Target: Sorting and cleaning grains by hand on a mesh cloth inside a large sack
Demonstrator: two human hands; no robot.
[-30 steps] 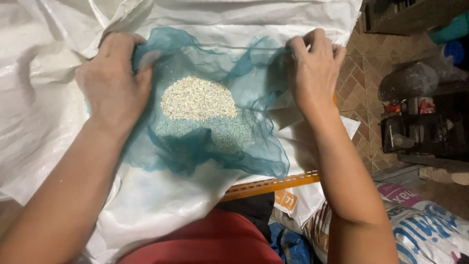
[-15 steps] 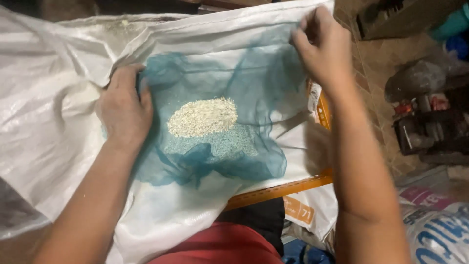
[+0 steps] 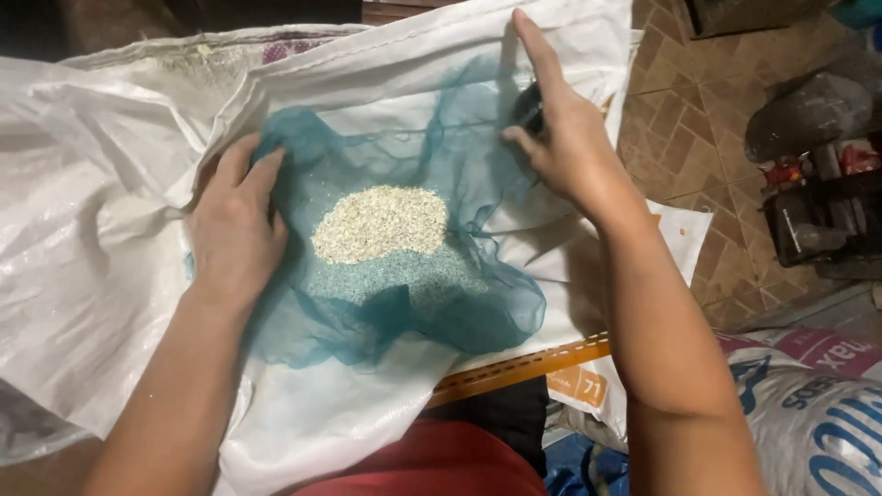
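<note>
Our right hand (image 3: 562,138) let go of the teal net (image 3: 478,303) edge, now flat w/ fingers apart; left hand (image 3: 234,230) presses it, grain pile (image 3: 378,223) settled mid-net.

White woven sack (image 3: 119,276) spread as the work surface, covering the frame from 9 to 1 o'clock. Directly on it at centre: 1 teal mesh cloth (image 3: 441,303), bunched at its 6 o'clock edge. 1 heap of pale grain (image 3: 378,222) on the mesh. Brick-tile floor (image 3: 698,110) at 2 o'clock.
</note>
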